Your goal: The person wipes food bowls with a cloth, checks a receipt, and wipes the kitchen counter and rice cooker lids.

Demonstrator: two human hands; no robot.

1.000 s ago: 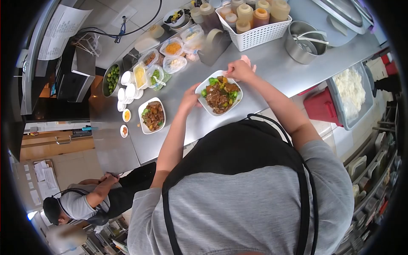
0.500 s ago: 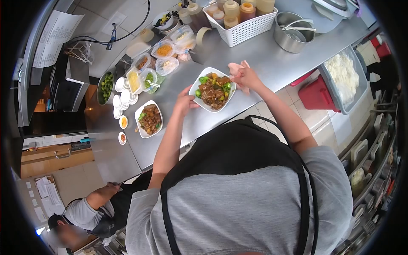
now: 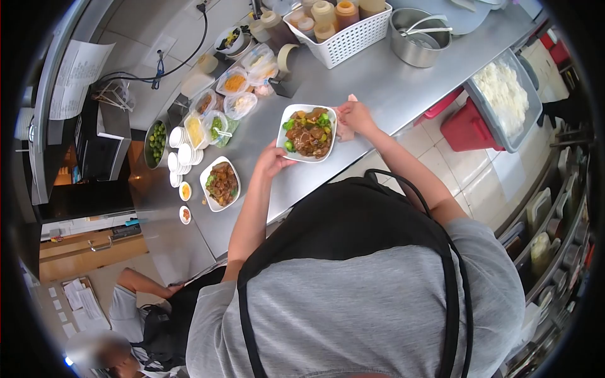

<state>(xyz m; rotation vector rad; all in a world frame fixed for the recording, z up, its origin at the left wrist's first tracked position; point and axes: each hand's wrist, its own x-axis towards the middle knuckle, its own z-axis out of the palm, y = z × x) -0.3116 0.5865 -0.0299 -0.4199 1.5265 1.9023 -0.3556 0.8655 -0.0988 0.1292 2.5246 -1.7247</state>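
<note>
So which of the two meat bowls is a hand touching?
The right bowl in view, with the left hand on its edge and the right hand at its opposite side. The other bowl sits on the counter, clear of both hands.

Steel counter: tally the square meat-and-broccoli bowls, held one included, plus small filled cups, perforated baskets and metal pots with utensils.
Square meat-and-broccoli bowls: 2
Small filled cups: 2
Perforated white basket: 1
Metal pot with utensils: 1
Total: 6

Bowl (image 3: 286,113): between left hand (image 3: 272,160) and right hand (image 3: 358,116), over counter (image 3: 378,88); cloth (image 3: 345,132): at right hand; second bowl (image 3: 204,181): left of first, on counter; cups (two) (image 3: 184,200): left of second bowl; basket (image 3: 345,49): behind first bowl, bottles (image 3: 324,12) inside; pot (image 3: 416,54): right of basket; tub (image 3: 533,120): right, beyond counter edge
</note>
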